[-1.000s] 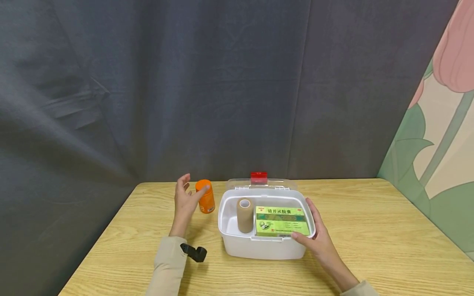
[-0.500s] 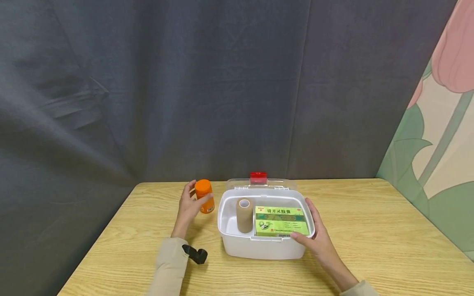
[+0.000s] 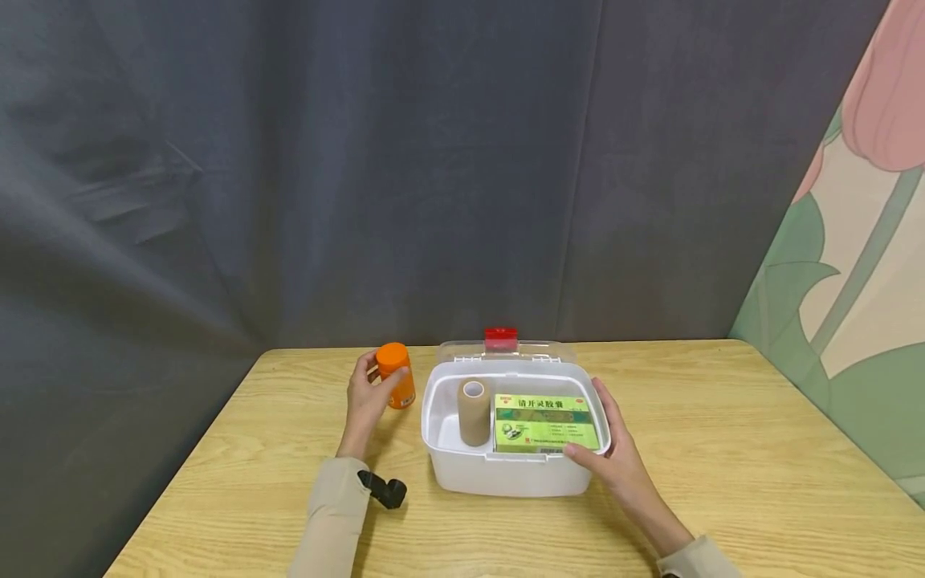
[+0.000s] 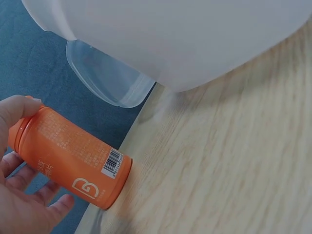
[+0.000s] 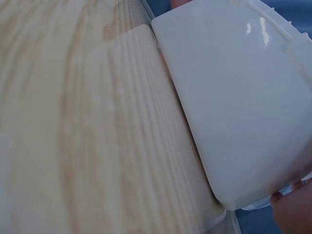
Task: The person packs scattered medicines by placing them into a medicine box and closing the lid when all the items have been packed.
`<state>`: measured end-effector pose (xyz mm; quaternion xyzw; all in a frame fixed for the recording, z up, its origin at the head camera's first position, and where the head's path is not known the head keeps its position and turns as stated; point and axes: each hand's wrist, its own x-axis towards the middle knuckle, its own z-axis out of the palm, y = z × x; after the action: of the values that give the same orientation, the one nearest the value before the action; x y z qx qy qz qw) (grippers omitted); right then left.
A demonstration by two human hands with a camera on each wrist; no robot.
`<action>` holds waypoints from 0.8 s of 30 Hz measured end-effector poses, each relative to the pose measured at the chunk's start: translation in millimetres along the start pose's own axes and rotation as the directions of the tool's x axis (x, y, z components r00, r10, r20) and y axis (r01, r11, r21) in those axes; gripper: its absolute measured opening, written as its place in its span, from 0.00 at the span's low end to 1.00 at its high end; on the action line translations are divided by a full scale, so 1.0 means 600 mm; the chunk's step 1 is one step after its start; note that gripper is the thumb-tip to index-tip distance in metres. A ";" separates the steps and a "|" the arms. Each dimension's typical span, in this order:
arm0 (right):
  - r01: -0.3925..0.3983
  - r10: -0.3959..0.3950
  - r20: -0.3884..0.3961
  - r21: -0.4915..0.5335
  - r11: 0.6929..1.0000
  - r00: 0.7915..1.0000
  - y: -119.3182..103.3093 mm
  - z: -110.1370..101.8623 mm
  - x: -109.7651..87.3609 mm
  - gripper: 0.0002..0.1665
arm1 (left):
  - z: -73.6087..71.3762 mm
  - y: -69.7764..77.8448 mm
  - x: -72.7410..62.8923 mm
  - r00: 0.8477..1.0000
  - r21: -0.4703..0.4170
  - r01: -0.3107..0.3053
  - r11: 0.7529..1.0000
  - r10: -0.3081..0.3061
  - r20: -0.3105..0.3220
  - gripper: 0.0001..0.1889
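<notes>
An orange bottle (image 3: 403, 393) with an orange cap stands at the table's far left part. My left hand (image 3: 364, 403) is around its upper part, thumb on one side and fingers on the other; in the left wrist view the thumb presses near the cap (image 4: 18, 134). To the right is a white plastic box (image 3: 513, 475) with its lid swung back. My right hand (image 3: 616, 459) grips the box's right front corner, thumb over the rim and fingers along the outer side. Inside the box, a tan roll (image 3: 474, 421) with a hollow core stands upright beside a green medicine carton (image 3: 545, 429).
The clear lid (image 3: 538, 350) with a red latch (image 3: 501, 338) lies behind the box. A wooden table (image 3: 723, 449) carries everything. Dark cloth (image 3: 433, 160) hangs along its back edge, and a flower-patterned wall (image 3: 860, 265) stands at the right.
My left hand has come down to the orange bottle, and its spread fingers have closed around it. The right hand keeps its grip on the box. The head view has shifted slightly.
</notes>
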<state>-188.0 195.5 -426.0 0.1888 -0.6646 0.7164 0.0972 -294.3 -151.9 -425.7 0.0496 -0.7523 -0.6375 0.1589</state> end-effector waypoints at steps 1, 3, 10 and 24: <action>0.001 -0.001 0.001 0.001 1.000 1.000 0.000 0.000 0.001 0.57 | 0.000 0.001 0.001 1.000 0.003 0.001 1.000 -0.001 -0.003 0.31; 0.004 -0.004 0.000 -0.005 1.000 1.000 -0.001 0.000 0.003 0.57 | 0.000 0.003 0.002 1.000 0.009 -0.001 1.000 0.001 -0.008 0.30; 0.008 -0.008 -0.009 -0.004 1.000 1.000 0.001 0.001 -0.001 0.57 | 0.000 0.000 -0.002 1.000 0.033 -0.018 0.999 0.019 -0.023 0.30; 0.015 -0.015 0.002 0.008 1.000 1.000 0.005 0.000 -0.001 0.57 | -0.009 0.002 0.000 0.992 0.005 -0.078 0.997 0.079 -0.096 0.30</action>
<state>-188.4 195.5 -429.1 0.1946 -0.6604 0.7182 0.1011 -292.5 -156.8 -424.0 0.0506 -0.7456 -0.6271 0.2197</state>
